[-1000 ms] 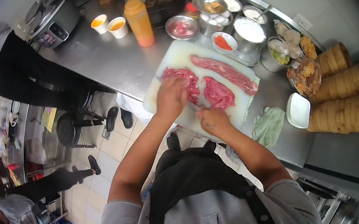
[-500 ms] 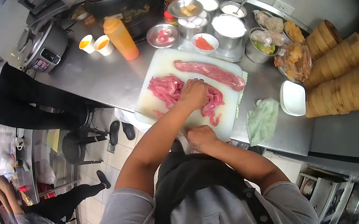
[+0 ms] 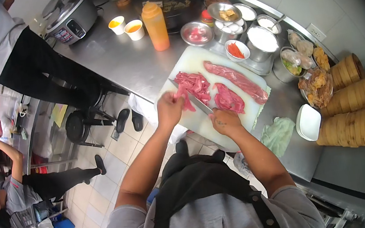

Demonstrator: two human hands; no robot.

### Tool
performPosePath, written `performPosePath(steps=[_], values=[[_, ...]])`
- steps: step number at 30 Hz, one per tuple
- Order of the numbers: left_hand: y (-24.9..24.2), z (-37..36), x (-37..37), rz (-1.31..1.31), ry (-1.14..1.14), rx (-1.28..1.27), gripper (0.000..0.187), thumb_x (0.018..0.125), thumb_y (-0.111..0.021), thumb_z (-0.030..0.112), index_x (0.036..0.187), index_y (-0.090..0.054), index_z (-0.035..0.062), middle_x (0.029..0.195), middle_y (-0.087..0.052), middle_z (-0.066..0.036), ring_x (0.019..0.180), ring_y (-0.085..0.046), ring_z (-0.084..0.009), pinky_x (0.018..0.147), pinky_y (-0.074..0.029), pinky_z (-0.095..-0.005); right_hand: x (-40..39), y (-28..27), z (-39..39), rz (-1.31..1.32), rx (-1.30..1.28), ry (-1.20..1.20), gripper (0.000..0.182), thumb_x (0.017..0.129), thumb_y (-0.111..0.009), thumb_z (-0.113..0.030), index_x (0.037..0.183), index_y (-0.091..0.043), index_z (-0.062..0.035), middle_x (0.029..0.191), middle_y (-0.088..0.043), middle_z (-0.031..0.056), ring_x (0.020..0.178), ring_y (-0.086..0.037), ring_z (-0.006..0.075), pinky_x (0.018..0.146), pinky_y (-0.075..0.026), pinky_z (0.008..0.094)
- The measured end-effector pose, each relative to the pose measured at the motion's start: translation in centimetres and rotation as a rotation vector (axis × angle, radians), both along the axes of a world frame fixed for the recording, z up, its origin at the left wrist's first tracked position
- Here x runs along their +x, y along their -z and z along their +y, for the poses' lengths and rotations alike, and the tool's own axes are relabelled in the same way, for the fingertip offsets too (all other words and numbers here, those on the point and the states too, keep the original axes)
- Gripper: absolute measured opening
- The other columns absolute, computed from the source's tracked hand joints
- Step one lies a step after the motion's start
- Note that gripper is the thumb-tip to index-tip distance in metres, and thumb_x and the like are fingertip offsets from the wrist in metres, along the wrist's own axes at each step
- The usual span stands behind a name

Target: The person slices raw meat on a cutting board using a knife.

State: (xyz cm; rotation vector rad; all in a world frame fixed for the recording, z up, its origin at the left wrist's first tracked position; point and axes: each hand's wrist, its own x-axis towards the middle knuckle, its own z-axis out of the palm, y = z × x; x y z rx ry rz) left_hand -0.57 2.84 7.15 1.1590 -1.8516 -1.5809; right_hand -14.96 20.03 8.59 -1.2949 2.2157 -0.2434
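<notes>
My left hand pinches a strip of raw meat at the left edge of the white cutting board. A knife is in my right hand, its blade pointing up and left across the board. Beside the blade lies a heap of sliced meat. A smaller pile of meat is just above my right hand. One long uncut piece rests along the board's upper right side.
Behind the board are a bowl of red strips, a metal bowl and an orange squeeze bottle. Bamboo steamers, white dishes and a green cloth are right. Two people are at the left.
My left hand has moved off the meat pile to the board's left side, holding a strip. The knife now shows in my right hand, nearer the board. The camera view has shifted.
</notes>
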Motion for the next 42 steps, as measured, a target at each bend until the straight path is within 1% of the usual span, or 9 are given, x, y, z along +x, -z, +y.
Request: performPosePath(steps=[1,5,8,15,19,22,24,31,42], values=[[1.6,0.2,1.0,-0.287,0.007,0.053,0.023,0.082,-0.075,0.013,0.092,-0.06,-0.0021,0.084,-0.065,-0.014,0.072,-0.066,-0.0226,0.067,-0.052,-0.034,0.1,0.0,0.1,-0.007,0.003,0.009,0.031,0.098,-0.047,-0.024,0.108,-0.064,0.0001,0.098,-0.069,0.0254,0.097,-0.068,0.0413,0.089,-0.049,0.0521],[4.7,2.0,3.5,-0.257,-0.211,-0.375,0.025,0.08,-0.075,0.014,0.095,-0.061,-0.0014,0.094,-0.062,-0.019,0.087,-0.064,-0.0338,0.077,-0.051,-0.0427,0.5,0.6,0.9,0.032,-0.057,0.008,0.031,0.098,-0.046,-0.024,0.103,-0.062,0.0013,0.088,-0.069,0.0259,0.087,-0.069,0.0416,0.082,-0.051,0.0523],[3.0,0.7,3.3,-0.134,0.192,-0.797,0.027,0.068,-0.072,0.006,0.093,-0.064,0.0011,0.098,-0.059,-0.015,0.096,-0.057,-0.0348,0.084,-0.048,-0.0448,2.3,-1.1,1.2,0.112,-0.128,-0.014,0.026,0.095,-0.048,-0.019,0.097,-0.06,0.0033,0.078,-0.069,0.0248,0.076,-0.07,0.0409,0.073,-0.054,0.0515],[4.0,-0.9,1.9,-0.174,0.32,-0.74,0.016,0.066,-0.073,0.001,0.076,-0.061,0.0035,0.087,-0.058,-0.013,0.088,-0.057,-0.0345,0.078,-0.048,-0.0433,5.4,-1.1,3.0,0.131,-0.081,-0.13,0.023,0.097,-0.048,-0.018,0.096,-0.056,0.0033,0.072,-0.068,0.023,0.068,-0.069,0.0415,0.066,-0.054,0.0517],[4.8,-0.8,1.9,-0.086,0.292,-0.745,0.013,0.065,-0.069,0.0,0.072,-0.06,0.0029,0.088,-0.058,-0.014,0.085,-0.056,-0.0347,0.078,-0.049,-0.0432,5.6,-2.4,3.5,0.085,0.048,-0.134,0.02,0.089,-0.054,-0.013,0.098,-0.054,0.0056,0.078,-0.069,0.0234,0.074,-0.07,0.0409,0.067,-0.055,0.0488],[5.1,-0.8,1.9,-0.077,0.314,-0.759,0.012,0.066,-0.068,-0.001,0.074,-0.06,0.0023,0.088,-0.058,-0.015,0.086,-0.056,-0.0353,0.079,-0.048,-0.0437,5.8,3.4,1.1,0.122,-0.231,-0.202,0.02,0.084,-0.056,-0.009,0.099,-0.056,0.0043,0.081,-0.07,0.0226,0.075,-0.071,0.0372,0.069,-0.057,0.0467],[4.7,-0.8,1.8,-0.065,0.335,-0.763,0.012,0.067,-0.068,-0.001,0.076,-0.06,0.0018,0.088,-0.058,-0.015,0.087,-0.057,-0.0356,0.08,-0.048,-0.044,5.7,4.5,-3.2,0.113,-0.163,-0.104,0.021,0.089,-0.051,-0.014,0.1,-0.057,0.0032,0.083,-0.069,0.0241,0.077,-0.07,0.0409,0.072,-0.056,0.0495],[5.6,-0.1,3.4,0.082,0.17,-0.793,0.02,0.069,-0.071,0.0,0.088,-0.063,0.0002,0.093,-0.057,-0.016,0.089,-0.057,-0.0361,0.08,-0.048,-0.0441,3.1,2.5,1.1,0.071,-0.115,0.01,0.024,0.094,-0.048,-0.02,0.1,-0.058,0.0011,0.084,-0.07,0.0242,0.078,-0.069,0.0439,0.076,-0.052,0.0551],[5.7,0.1,2.9,0.047,0.202,-0.734,0.013,0.066,-0.07,-0.003,0.073,-0.06,0.0021,0.081,-0.057,-0.012,0.081,-0.056,-0.0339,0.074,-0.048,-0.0423,5.5,-1.2,2.4,0.043,-0.01,-0.177,0.015,0.086,-0.054,-0.009,0.094,-0.055,0.0029,0.079,-0.069,0.0246,0.075,-0.069,0.0427,0.068,-0.054,0.0518]])
